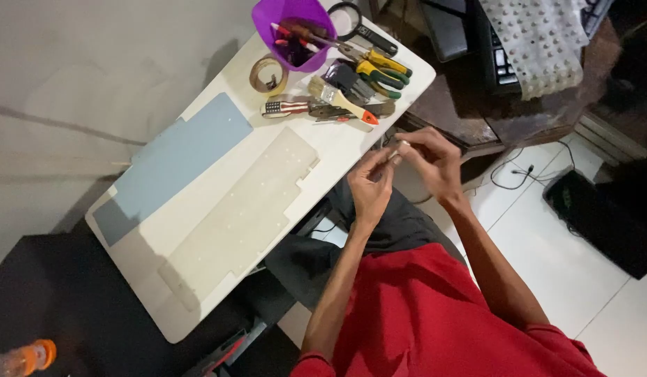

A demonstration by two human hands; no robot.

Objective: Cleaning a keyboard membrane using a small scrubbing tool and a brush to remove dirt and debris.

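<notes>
My left hand (371, 183) and my right hand (429, 159) meet just past the white table's (198, 293) near edge, over my lap. Their fingertips pinch a very small pale part (400, 148) between them; its kind is too small to tell. On the table lie a long translucent plastic plate (247, 209) with small holes and, beside it, a blue-grey flat panel (177, 157). Neither hand touches these.
A purple cup (295, 28) of tools, a tape roll (268, 73), pliers with yellow-green handles (379, 70), a paintbrush (341, 101) and a magnifier (355, 21) crowd the table's far end. A dark desk with a keyboard (505, 59), cables on tiled floor and an orange-capped bottle (27, 357) surround it.
</notes>
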